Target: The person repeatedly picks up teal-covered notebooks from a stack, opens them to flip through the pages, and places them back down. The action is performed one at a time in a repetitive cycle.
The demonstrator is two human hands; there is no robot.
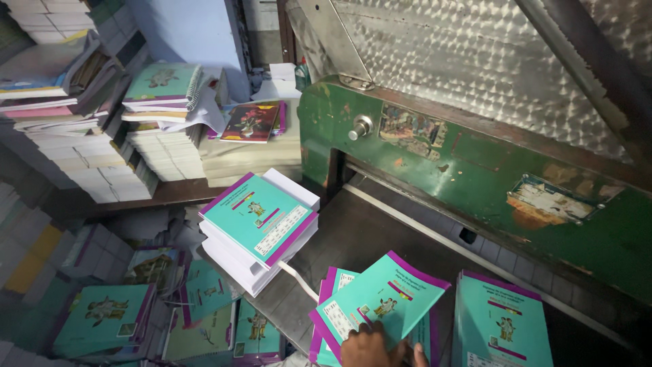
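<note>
A hand [372, 348] at the bottom edge lies flat, fingers spread, pressing on a teal booklet with a purple spine [380, 299]; which hand it is I cannot tell, and it grips nothing. The booklet lies askew atop a fanned pile [331, 319] beneath the palm, on the dark metal bed [360, 231] of the green cutting machine [475, 163]. A neat stack [499, 326] sits just right of the hand, and a taller stack [258, 231] up to its left.

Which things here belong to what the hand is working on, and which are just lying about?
In use: hand, fanned teal booklets, booklet pile beside them, green cutting machine.
Lying about: teal-topped stack, shelf paper stacks, red-covered book, floor booklets.
</note>
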